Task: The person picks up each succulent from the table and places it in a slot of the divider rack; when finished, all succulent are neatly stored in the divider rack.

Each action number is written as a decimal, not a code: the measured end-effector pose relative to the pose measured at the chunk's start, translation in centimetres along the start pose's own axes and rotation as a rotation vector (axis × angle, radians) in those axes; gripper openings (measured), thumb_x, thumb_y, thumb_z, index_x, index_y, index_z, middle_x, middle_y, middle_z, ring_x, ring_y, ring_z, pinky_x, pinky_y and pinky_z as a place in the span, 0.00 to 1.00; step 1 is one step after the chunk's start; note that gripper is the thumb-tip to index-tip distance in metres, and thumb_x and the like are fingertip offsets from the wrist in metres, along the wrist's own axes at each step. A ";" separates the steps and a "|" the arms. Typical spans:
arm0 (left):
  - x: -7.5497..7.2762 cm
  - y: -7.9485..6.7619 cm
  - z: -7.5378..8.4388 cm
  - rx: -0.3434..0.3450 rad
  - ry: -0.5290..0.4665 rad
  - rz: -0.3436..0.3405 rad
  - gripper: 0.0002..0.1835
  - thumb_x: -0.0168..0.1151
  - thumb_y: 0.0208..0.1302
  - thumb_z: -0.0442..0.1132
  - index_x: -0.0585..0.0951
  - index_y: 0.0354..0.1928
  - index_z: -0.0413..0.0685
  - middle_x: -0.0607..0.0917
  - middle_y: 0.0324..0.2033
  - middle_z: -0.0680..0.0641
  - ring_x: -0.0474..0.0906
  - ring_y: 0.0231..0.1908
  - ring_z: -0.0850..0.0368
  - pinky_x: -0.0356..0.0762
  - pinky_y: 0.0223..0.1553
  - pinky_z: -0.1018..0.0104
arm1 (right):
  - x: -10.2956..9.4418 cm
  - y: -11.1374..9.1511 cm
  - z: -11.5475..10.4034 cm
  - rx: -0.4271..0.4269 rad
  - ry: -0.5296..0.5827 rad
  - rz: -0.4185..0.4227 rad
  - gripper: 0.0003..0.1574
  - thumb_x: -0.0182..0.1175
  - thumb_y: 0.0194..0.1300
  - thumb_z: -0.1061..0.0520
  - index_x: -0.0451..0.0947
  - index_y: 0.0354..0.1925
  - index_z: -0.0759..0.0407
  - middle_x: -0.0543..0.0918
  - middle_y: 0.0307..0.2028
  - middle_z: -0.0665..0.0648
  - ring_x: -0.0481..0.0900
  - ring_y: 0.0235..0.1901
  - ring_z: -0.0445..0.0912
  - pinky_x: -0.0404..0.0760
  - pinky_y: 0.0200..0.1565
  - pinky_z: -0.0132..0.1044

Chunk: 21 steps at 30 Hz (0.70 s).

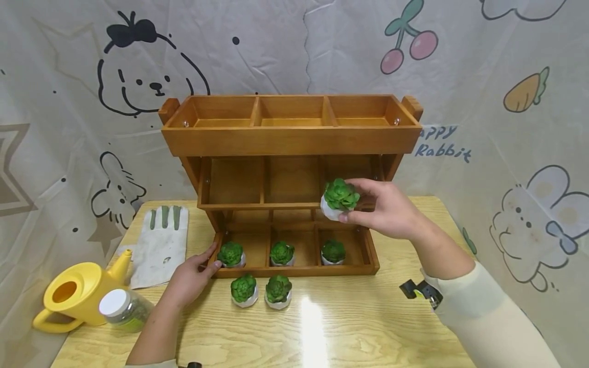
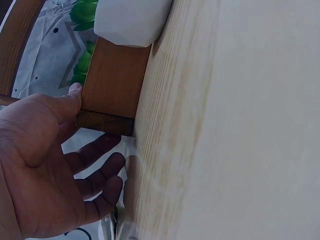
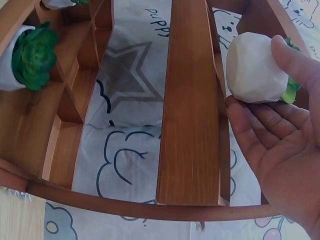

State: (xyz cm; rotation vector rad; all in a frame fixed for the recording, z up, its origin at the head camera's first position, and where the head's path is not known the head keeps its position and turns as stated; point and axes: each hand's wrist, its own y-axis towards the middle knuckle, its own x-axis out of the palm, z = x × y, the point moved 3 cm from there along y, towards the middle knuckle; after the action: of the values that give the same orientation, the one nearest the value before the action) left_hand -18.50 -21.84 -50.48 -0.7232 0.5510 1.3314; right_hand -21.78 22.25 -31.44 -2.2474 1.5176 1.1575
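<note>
My right hand [image 1: 388,209] holds a potted succulent [image 1: 340,197] between thumb and fingers, in front of the middle tier of a three-tier wooden planter shelf [image 1: 290,141]. The right wrist view shows its white faceted pot [image 3: 255,67] tilted, with the leaves toward the palm. My left hand [image 1: 193,278] grips the left end of the bottom tier; in the left wrist view the thumb lies on the wooden corner [image 2: 112,82] and the other fingers curve beside it. Three succulents, one [image 1: 282,253] in the centre, stand one per compartment in the bottom tier.
Two more succulents, one at left [image 1: 244,290] and one at right [image 1: 278,291], stand on the table [image 1: 368,322] before the shelf. To the left are a yellow watering can [image 1: 87,291], a white-lidded jar [image 1: 125,309] and a glove [image 1: 161,245]. A printed cloth [image 1: 276,46] hangs behind.
</note>
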 end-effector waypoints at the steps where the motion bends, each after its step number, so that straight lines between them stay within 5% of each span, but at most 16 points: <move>1: 0.0 0.0 0.0 0.000 0.000 0.000 0.35 0.55 0.79 0.58 0.63 0.81 0.57 0.73 0.68 0.30 0.78 0.59 0.35 0.75 0.58 0.38 | -0.1 0.1 0.1 0.001 -0.005 0.007 0.36 0.79 0.60 0.55 0.79 0.63 0.61 0.87 0.47 0.52 0.86 0.44 0.47 0.87 0.47 0.46; 11: 0.1 0.1 -0.2 0.005 -0.006 -0.003 0.35 0.55 0.79 0.58 0.63 0.81 0.57 0.72 0.69 0.30 0.78 0.59 0.35 0.75 0.58 0.38 | -0.9 1.2 1.4 0.089 -0.042 0.060 0.38 0.75 0.62 0.56 0.75 0.68 0.62 0.86 0.52 0.59 0.87 0.49 0.56 0.85 0.51 0.56; 21: 0.0 0.1 -0.1 -0.003 -0.009 -0.010 0.35 0.55 0.79 0.59 0.63 0.81 0.57 0.73 0.68 0.31 0.77 0.59 0.36 0.75 0.58 0.38 | -1.4 2.3 2.3 0.155 -0.138 0.062 0.45 0.74 0.62 0.49 0.72 0.72 0.63 0.85 0.55 0.62 0.86 0.52 0.56 0.84 0.53 0.53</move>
State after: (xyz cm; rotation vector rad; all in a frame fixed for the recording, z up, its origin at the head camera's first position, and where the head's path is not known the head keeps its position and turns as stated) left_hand -18.55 -21.93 -50.59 -0.7205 0.5377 1.3261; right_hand -25.16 23.46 -31.43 -1.9921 1.5741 1.1436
